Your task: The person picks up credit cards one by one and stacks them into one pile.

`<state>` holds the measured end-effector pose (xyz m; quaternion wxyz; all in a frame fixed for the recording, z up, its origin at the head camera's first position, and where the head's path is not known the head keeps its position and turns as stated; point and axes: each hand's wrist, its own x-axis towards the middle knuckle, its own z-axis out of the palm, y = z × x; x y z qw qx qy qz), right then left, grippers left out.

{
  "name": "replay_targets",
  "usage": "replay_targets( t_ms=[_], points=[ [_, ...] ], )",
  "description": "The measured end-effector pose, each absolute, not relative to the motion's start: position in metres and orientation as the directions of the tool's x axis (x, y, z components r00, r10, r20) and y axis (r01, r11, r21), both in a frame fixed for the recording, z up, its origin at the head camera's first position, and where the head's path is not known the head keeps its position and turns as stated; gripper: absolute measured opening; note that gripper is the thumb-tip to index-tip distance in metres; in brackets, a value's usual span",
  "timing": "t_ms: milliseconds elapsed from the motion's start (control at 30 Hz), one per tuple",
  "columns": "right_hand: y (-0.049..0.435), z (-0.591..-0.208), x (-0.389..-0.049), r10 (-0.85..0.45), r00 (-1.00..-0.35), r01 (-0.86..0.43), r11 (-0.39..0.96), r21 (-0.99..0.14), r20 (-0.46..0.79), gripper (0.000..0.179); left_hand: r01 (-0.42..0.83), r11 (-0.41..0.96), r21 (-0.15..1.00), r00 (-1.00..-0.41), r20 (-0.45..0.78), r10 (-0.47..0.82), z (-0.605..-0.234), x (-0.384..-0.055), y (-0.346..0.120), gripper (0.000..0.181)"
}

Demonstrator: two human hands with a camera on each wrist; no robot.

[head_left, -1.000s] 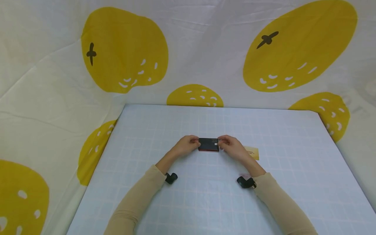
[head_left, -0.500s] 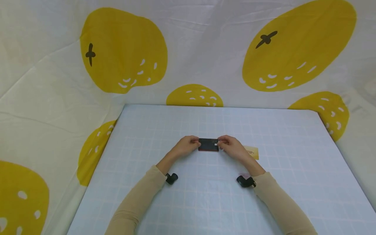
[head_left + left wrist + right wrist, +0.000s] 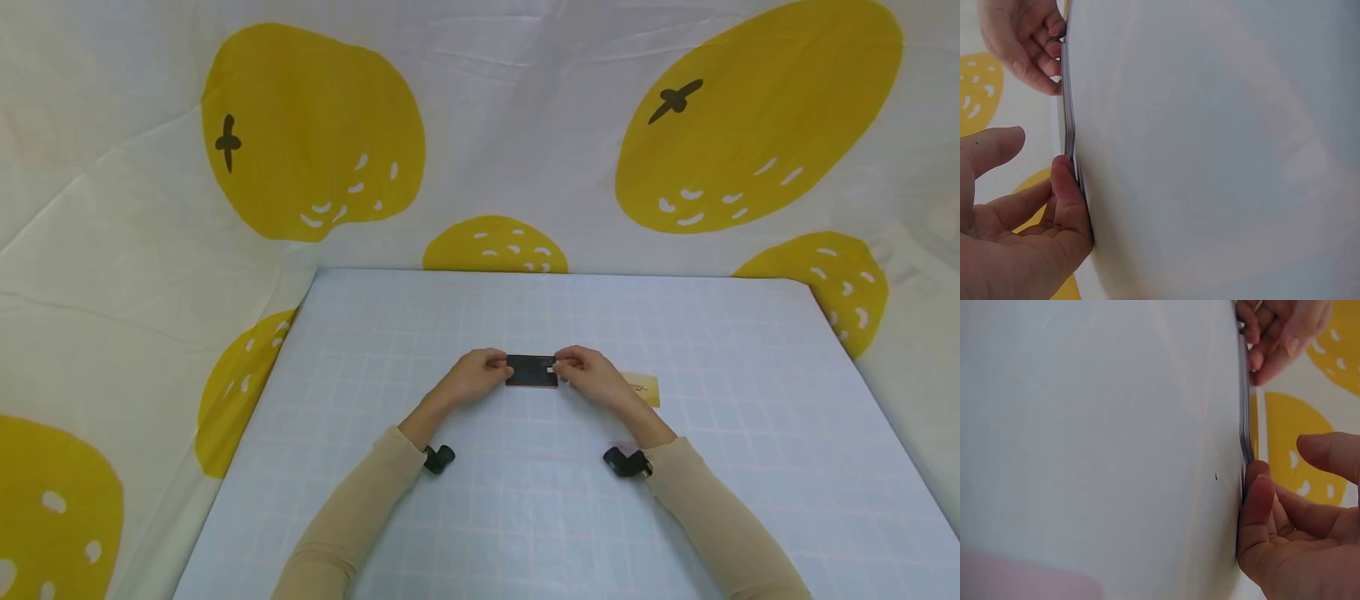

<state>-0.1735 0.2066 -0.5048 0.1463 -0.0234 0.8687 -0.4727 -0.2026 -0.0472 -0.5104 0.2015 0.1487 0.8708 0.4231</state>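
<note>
A stack of thin cards with a black card [image 3: 531, 372] on top lies in the middle of the table; gold lettering and a white square mark its right side. My left hand [image 3: 476, 372] grips the left end with curled fingers, and my right hand [image 3: 590, 372] grips the right end likewise. Seen edge-on in the left wrist view, several layers of the card stack [image 3: 1069, 119] show between the fingertips of both hands. In the right wrist view, one finger [image 3: 1329, 450] of my right hand stands off the card stack [image 3: 1244, 406].
A gold card [image 3: 647, 389] lies on the table just right of my right hand, partly covered by the wrist. Something flat and pink [image 3: 1022, 581] lies under the right wrist. The table [image 3: 517, 517] has a pale checked cover; a fruit-patterned cloth [image 3: 525, 100] rises behind.
Both hands and the card stack stay in the same place. Only the head view has shifted very slightly.
</note>
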Motion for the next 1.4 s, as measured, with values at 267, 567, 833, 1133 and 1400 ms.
replay_targets(
  t_ms=[267, 567, 833, 1133, 1400],
  points=[
    [0.206, -0.504, -0.173, -0.175, -0.957, 0.097, 0.562, -0.821, -0.233, 0.038, 0.074, 0.578, 0.813, -0.872, -0.228, 0.432, -0.508, -0.199, -0.047, 0.049],
    [0.205, -0.503, -0.173, -0.170, -0.955, 0.103, 0.576, -0.811, -0.242, 0.040, 0.060, 0.579, 0.813, -0.877, -0.233, 0.419, -0.508, -0.197, -0.047, 0.052],
    [0.204, -0.502, -0.172, -0.169, -0.956, 0.103, 0.578, -0.810, -0.242, 0.041, 0.044, 0.573, 0.819, -0.881, -0.238, 0.408, -0.508, -0.196, -0.048, 0.054],
    [0.208, -0.496, -0.164, -0.180, -0.959, 0.081, 0.566, -0.821, -0.219, 0.041, 0.053, 0.538, 0.841, -0.896, -0.197, 0.398, -0.503, -0.189, -0.051, 0.051],
    [0.219, -0.488, -0.150, -0.162, -0.969, 0.072, 0.539, -0.839, -0.188, 0.043, 0.073, 0.469, 0.880, -0.916, -0.127, 0.381, -0.496, -0.179, -0.047, 0.048]
  ],
)
